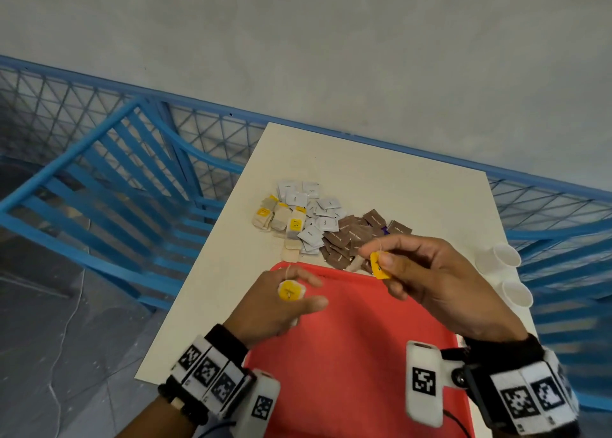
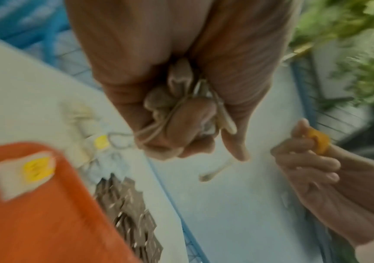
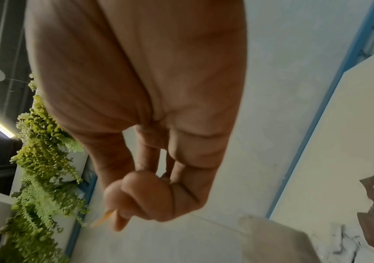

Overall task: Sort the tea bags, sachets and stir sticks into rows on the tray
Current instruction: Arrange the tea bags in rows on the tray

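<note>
My left hand hovers over the far left corner of the red tray. In the left wrist view its fingers curl round a crumpled tea bag and its tangled strings. A tea bag with a yellow tag lies on that tray corner, and the tag shows beside my left fingers. My right hand is raised above the tray's far edge and pinches a yellow tea bag tag with a string. Beyond the tray lie tea bags, white sachets and brown sachets. No stir sticks show.
Two white paper cups lie at the right edge of the white table. Blue slatted chairs and a blue mesh fence stand to the left and behind. A grey wall is beyond the table.
</note>
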Available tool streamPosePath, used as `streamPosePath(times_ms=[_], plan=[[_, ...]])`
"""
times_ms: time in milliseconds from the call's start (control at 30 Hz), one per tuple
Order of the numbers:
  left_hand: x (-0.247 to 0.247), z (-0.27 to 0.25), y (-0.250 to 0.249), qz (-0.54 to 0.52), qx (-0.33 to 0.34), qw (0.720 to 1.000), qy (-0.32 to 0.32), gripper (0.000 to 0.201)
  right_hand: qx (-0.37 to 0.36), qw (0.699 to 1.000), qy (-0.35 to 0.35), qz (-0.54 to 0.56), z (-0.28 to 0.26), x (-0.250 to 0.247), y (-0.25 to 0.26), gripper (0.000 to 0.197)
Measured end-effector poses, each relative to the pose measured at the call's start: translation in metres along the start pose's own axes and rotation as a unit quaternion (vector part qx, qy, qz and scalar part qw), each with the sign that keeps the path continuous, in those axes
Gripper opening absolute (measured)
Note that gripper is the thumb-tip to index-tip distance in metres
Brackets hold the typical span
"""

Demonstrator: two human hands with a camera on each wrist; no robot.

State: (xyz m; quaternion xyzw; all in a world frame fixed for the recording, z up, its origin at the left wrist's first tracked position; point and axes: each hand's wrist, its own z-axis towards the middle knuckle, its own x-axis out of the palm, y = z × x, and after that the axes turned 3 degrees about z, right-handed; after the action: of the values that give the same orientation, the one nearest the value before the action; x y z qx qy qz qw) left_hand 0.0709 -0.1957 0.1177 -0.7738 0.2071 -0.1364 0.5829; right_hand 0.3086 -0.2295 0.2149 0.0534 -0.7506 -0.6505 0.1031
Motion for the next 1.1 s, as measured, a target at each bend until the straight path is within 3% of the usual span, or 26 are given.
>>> streamPosePath(times_ms=[100, 167, 233, 367, 433, 633, 867, 1033, 1100], plan=[[0.011, 0.006, -0.024, 0.089, 0.074, 0.993, -0.023, 0.046, 0.006, 1.0, -0.01, 0.029, 0.0, -0.006, 0.005, 0.03], [0.019, 0.01, -0.028, 0.134, 0.098, 0.985, -0.035, 0.059, 0.005, 0.999, -0.003, 0.047, 0.0, -0.008, 0.007, 0.044], [0.028, 0.012, -0.029, 0.167, 0.102, 0.981, -0.017, 0.064, -0.003, 0.998, 0.008, 0.058, 0.0, -0.008, 0.007, 0.042], [0.039, 0.008, -0.032, 0.094, 0.085, 0.99, 0.055, 0.023, -0.005, 0.997, -0.02, 0.072, -0.001, -0.009, 0.006, 0.048], [0.038, 0.005, -0.031, 0.07, 0.088, 0.991, 0.079, 0.014, 0.002, 0.995, -0.047, 0.089, -0.001, -0.011, 0.003, 0.05], [0.025, -0.006, -0.033, -0.035, 0.061, 0.981, 0.18, 0.036, -0.002, 0.984, -0.087, 0.153, -0.002, -0.008, -0.003, 0.03], [0.014, -0.009, -0.035, -0.049, 0.055, 0.984, 0.163, 0.041, 0.004, 0.982, -0.093, 0.162, -0.002, -0.002, -0.008, 0.026], [0.005, -0.009, -0.037, -0.078, 0.072, 0.98, 0.165, 0.063, -0.018, 0.986, -0.067, 0.152, -0.003, -0.004, -0.008, 0.042], [0.002, -0.009, -0.035, -0.054, 0.065, 0.985, 0.151, 0.043, -0.026, 0.989, -0.054, 0.138, -0.006, -0.006, -0.008, 0.047]])
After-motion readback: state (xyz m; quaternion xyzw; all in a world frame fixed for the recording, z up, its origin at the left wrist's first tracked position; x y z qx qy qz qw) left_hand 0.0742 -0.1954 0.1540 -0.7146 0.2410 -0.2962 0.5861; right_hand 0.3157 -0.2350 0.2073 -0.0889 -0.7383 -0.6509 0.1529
